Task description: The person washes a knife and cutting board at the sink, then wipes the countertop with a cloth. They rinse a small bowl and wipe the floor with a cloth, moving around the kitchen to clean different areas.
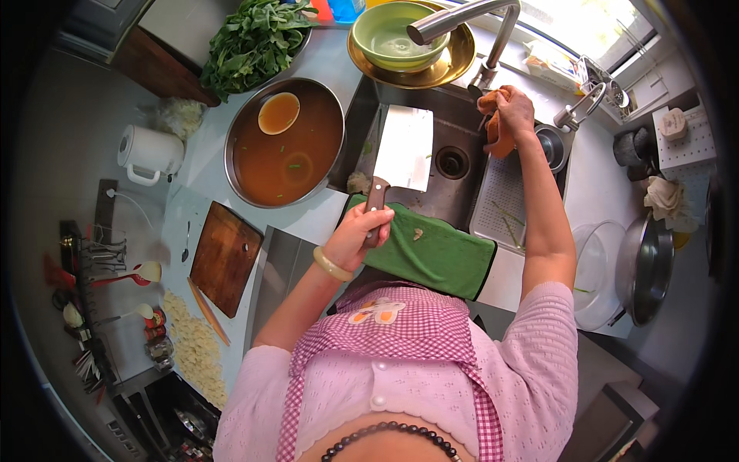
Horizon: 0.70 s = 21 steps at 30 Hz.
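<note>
My left hand (359, 237) grips the brown handle of a cleaver (405, 146), its wide, shiny blade held over the sink (450, 127). At the back right of the sink, my right hand (516, 110) is closed on an orange cloth (500, 141), close to the base of the tap (504, 42). Below the cleaver's handle, a green cloth (443, 258) lies over the sink's front edge with a small pale scrap on it. A perforated metal tray (493, 200) sits in the sink's right side, under my right forearm.
Left of the sink stands a big metal basin (231, 146) of brownish liquid with a bowl floating in it. Leafy greens (254, 42) and a green bowl (396, 35) are behind. A wooden chopping board (223, 258) lies left; a clear bowl (596, 266) stands right.
</note>
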Motion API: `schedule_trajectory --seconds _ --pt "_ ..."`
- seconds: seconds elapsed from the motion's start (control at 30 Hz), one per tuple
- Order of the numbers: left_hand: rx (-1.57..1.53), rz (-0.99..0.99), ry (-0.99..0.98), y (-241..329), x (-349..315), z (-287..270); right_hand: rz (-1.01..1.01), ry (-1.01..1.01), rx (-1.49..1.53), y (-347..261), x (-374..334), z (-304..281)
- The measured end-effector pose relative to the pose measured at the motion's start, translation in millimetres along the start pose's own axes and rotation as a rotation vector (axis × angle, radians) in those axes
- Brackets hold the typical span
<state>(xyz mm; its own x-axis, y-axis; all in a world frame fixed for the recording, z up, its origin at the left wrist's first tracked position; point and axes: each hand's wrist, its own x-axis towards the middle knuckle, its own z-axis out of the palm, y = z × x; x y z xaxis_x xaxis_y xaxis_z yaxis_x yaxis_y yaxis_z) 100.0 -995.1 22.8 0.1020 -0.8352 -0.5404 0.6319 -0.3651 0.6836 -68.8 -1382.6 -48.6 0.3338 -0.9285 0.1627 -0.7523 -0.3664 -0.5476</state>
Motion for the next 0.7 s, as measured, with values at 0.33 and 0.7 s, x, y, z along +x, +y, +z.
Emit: schedule_trajectory --seconds 0.33,0.7 --pt "-0.064 -0.081 0.079 -4.5 52.3 -9.4 0.077 0.011 0.014 -10.8 -15.5 5.5" --pt "0.003 -0.184 0.124 -9.7 89.1 -37.6 0.158 -0.191 0.918 -46.8 -100.4 41.1"
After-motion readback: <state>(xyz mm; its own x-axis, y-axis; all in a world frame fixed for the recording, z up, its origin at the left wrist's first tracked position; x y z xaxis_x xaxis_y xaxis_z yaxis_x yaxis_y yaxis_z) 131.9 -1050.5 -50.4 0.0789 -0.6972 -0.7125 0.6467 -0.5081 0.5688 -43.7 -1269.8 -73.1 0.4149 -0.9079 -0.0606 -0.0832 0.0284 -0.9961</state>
